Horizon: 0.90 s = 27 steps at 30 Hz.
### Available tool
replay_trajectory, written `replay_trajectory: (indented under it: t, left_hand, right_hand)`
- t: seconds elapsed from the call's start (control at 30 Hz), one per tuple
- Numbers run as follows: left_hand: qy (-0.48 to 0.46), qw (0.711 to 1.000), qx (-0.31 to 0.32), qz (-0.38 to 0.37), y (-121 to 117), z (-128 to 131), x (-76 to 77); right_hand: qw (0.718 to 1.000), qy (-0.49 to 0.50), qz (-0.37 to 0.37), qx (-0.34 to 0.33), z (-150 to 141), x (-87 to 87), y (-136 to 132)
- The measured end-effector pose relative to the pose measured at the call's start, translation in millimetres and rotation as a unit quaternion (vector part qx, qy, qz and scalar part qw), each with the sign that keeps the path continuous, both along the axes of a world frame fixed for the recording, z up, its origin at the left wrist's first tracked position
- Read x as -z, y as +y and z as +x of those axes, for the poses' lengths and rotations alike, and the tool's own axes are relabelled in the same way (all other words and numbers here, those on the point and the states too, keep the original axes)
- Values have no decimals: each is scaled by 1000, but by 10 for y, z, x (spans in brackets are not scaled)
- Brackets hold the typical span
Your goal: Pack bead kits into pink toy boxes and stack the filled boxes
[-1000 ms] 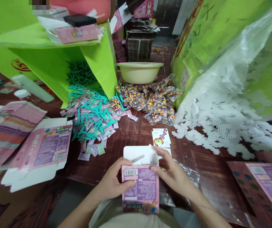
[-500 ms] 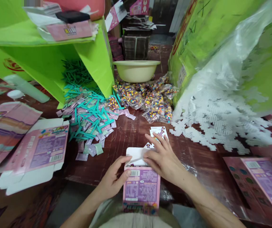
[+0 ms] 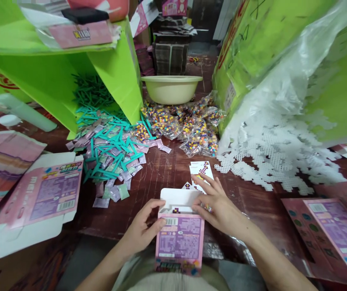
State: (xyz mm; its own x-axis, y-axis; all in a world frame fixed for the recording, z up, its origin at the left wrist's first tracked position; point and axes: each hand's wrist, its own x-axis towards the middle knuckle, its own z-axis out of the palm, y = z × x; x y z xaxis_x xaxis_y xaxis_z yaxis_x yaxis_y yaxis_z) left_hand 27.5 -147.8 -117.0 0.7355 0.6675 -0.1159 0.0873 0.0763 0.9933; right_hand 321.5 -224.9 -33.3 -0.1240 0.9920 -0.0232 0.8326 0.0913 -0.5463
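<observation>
Left-hand grip point(image 3: 141, 232): fingers curled round the left edge of a pink printed carton point(image 3: 180, 242), thumb laid on its face near the barcode, clamped on it. Carton stands at the near edge of the worktop point(image 3: 167, 169), against the person's lap, its white top flap point(image 3: 178, 197) open and folded back.

Right hand point(image 3: 217, 206): fingers spread flat and loosely apart, fingertips resting on a pixel-pattern card point(image 3: 176, 210) at the carton's mouth; whether the card is pinched or only pressed, cannot tell, as the hand covers most of it. More pattern cards point(image 3: 200, 169) lie just beyond the right hand.

Round about: heap of teal plastic tweezers and small sachets point(image 3: 113, 151) to the left of centre, spilling from a green cardboard box point(image 3: 113, 76). Bags of coloured beads point(image 3: 188, 127) behind, in front of a cream basin point(image 3: 171, 89). White pegboard pieces point(image 3: 282, 157) spill from a clear plastic sack point(image 3: 285, 81) on the right. Flat unfolded pink cartons lie far left point(image 3: 40, 198) and far right point(image 3: 334, 234).
</observation>
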Motion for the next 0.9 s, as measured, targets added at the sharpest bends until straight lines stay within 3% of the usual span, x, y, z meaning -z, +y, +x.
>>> replay_trajectory:
  t: [0.13, 0.27, 0.47, 0.57, 0.63, 0.77, 0.83, 0.9]
  left_hand:
    - [4, 1000, 10, 27, -7, 2, 40]
    - [-5, 999, 11, 42, 28, 10, 27]
    - [15, 999, 29, 18, 116, 33, -121]
    - [25, 999, 15, 13, 127, 76, -138]
    - [13, 999, -37, -6, 106, 114, -90]
    - [-25, 985, -161, -62, 39, 172, 2]
    - [-19, 989, -135, -59, 26, 173, -28]
    - [-1, 994, -100, -44, 27, 166, -104]
  right_hand:
    - [996, 41, -76, -37, 80, 6, -28]
    - [987, 151, -40, 37, 75, 114, -151]
    - [919, 376, -65, 100, -126, 515, -425]
    - [935, 343, -77, 57, -175, 556, -431]
    - [952, 300, -55, 40, -208, 558, -406]
    - [950, 283, 98, 88, -315, 642, -416]
    - [940, 297, 137, 98, -354, 684, -440]
    - [936, 321, 114, 85, -373, 679, -445]
